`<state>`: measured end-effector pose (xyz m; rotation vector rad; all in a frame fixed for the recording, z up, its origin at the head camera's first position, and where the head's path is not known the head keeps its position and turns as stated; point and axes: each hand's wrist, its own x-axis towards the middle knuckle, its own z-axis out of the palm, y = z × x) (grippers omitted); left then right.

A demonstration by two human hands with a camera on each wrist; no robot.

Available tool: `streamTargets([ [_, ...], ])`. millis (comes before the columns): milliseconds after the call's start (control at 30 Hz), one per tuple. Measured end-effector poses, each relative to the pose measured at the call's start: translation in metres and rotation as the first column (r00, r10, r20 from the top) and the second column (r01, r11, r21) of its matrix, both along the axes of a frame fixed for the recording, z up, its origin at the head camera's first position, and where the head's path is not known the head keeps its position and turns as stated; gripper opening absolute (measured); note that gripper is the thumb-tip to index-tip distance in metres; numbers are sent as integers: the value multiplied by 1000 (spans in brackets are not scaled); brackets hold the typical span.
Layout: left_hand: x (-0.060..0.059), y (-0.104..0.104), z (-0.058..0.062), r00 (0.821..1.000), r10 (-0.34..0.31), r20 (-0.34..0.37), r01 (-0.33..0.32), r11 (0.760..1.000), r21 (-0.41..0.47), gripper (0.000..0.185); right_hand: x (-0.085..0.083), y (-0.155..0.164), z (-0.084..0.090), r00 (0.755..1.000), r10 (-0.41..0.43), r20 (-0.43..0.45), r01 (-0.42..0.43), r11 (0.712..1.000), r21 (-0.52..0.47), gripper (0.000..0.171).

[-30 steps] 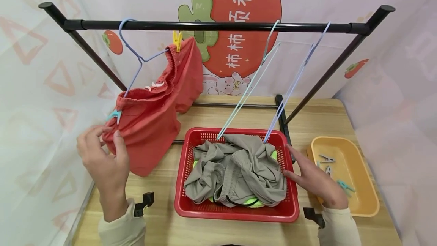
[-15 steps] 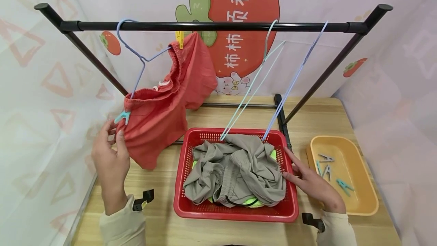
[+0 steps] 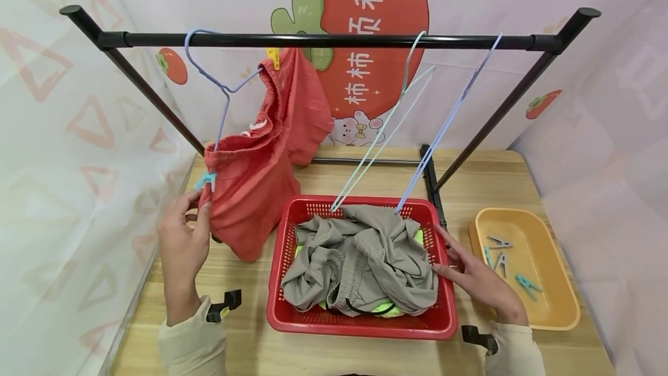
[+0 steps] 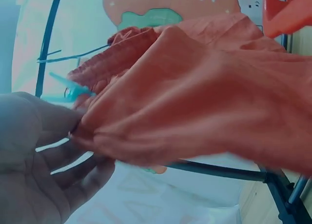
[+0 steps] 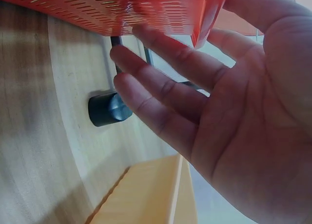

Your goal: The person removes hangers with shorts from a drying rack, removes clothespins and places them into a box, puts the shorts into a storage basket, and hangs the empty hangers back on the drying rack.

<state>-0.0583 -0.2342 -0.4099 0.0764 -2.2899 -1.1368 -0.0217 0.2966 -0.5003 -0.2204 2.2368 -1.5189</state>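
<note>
L hand: pinches lower-left edge of red shorts; thumb + fingers closed on the cloth, plain in wrist view.
Red shorts: hang up and to the right of that grip, on purple hanger over black rail. Teal peg sits just above the fingers, yellow peg at far top corner by the rail.
R hand: fingers straight, holding nothing, resting against right rim of red basket; wrist view shows fingers by basket wall and rack foot.
Basket: just left of R hand; grey garment heaped inside, bit of neon green under it.
Spare hangers: pale green and lilac, both bare, tips dip into basket above R hand.
Peg tray: yellow tray just right of R hand, several pegs in it.
Progress (my read): shorts pegged both ends, look hung; grey piece + what's under it not yet hung, two hangers free.
</note>
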Motion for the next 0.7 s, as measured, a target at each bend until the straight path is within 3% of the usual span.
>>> streamTargets([
  [200, 7, -1, 4, 994, -102, 25, 99, 988, 119, 22, -2, 1, -1, 999, 24, -21, -24, 999, -21, 79],
  [433, 13, -5, 6, 998, -32, 50, 26, 993, 114, 21, -3, 3, 0, 992, -8, -124, 9, 1000, 4, 68],
  [600, 15, -3, 8, 995, -53, 79, 42, 990, 135, 21, -6, 5, 0, 960, 12, -278, -4, 1000, 29, 58],
  [700, 15, -1, 8, 998, -28, 63, 20, 992, 125, 22, -8, 6, 0, 944, 29, -327, -22, 999, 26, 56],
])
